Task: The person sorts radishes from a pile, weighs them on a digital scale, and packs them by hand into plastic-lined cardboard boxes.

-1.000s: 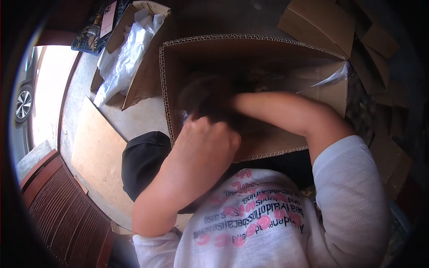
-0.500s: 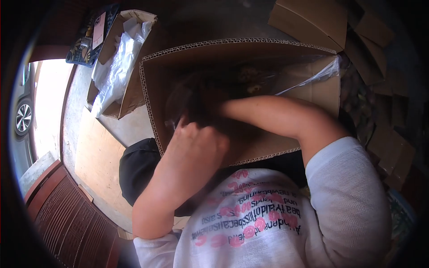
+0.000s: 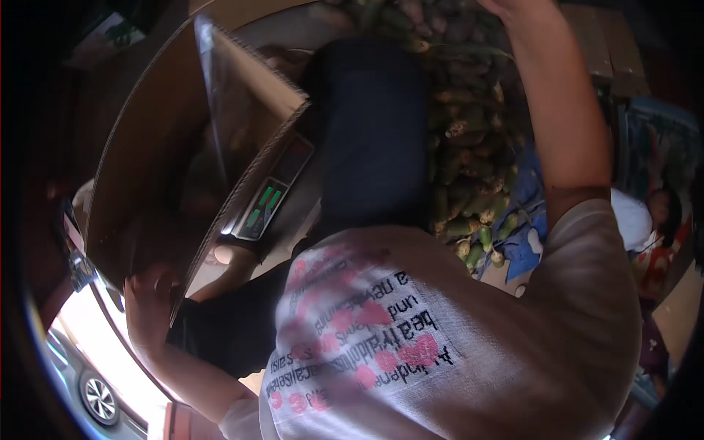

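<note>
The open cardboard box (image 3: 158, 139) is in front of us on the left, with clear plastic (image 3: 210, 92) inside; our left hand (image 3: 150, 304) touches its near corner, fingers curled at the rim, though we cannot tell whether it grips. Just beside the box we see a scale (image 3: 268, 202) with green digits. Our right hand (image 3: 502, 5) is cut off at the top, its grip hidden, near heaped vegetables (image 3: 469, 158); a car (image 3: 97, 396) shows at lower left
</note>
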A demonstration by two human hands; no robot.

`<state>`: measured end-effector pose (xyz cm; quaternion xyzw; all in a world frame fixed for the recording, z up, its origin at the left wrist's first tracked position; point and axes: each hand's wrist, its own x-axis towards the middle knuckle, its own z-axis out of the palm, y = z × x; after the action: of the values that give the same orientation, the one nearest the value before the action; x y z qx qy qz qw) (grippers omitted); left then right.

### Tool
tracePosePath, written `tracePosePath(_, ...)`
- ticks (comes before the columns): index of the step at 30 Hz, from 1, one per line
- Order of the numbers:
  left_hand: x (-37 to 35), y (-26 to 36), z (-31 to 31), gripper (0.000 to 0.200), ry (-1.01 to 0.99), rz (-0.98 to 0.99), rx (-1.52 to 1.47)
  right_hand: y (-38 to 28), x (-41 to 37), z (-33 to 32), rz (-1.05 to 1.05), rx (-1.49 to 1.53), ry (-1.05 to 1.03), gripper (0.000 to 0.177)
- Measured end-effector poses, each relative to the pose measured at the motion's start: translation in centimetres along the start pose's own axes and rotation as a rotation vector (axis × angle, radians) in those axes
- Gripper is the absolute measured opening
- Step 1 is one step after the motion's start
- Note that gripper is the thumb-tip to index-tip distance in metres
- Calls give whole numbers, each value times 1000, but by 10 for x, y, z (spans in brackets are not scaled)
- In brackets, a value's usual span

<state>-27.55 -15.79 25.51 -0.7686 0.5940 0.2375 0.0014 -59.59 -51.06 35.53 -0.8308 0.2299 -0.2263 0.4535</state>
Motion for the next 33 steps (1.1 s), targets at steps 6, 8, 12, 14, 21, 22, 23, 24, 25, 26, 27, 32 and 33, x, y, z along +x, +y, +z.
tracePosePath(6,0,8,-1,13,-29,-68,-63,174,-230,-45,820,16,419,51)
tracePosePath(8,-2,0,2,14,-14,-50,3,228,-295,-33,1159,127,518,58)
tracePosePath(12,-14,11,-9,12,-31,-202,87,335,-389,-13,1554,246,875,71)
tracePosePath(14,-13,20,-21,12,-141,-322,11,340,-384,-2,1653,167,1052,75)
tracePosePath(21,-18,34,-25,21,29,-329,-47,381,-352,-7,1806,85,954,90)
tracePosePath(22,-18,20,-21,25,109,-139,21,389,-352,-4,1805,70,991,87)
tracePosePath(23,-23,7,-21,25,130,-158,-4,393,-359,-5,1754,183,1047,80)
tracePosePath(24,-18,13,-25,25,152,-177,-31,401,-368,-5,1704,298,1102,73)
tracePosePath(25,-11,21,-29,25,173,-194,-63,406,-376,-5,1655,411,1153,67)
tracePosePath(26,-5,28,-36,27,158,-228,-86,406,-388,-6,1546,609,1194,63)
tracePosePath(27,5,33,-37,27,230,-76,-11,401,-393,-6,1425,801,1226,60)
tracePosePath(32,59,105,-44,29,436,237,150,375,-386,-8,1628,562,872,72)
tracePosePath(33,64,114,-45,32,465,268,153,383,-384,-9,1646,533,871,73)
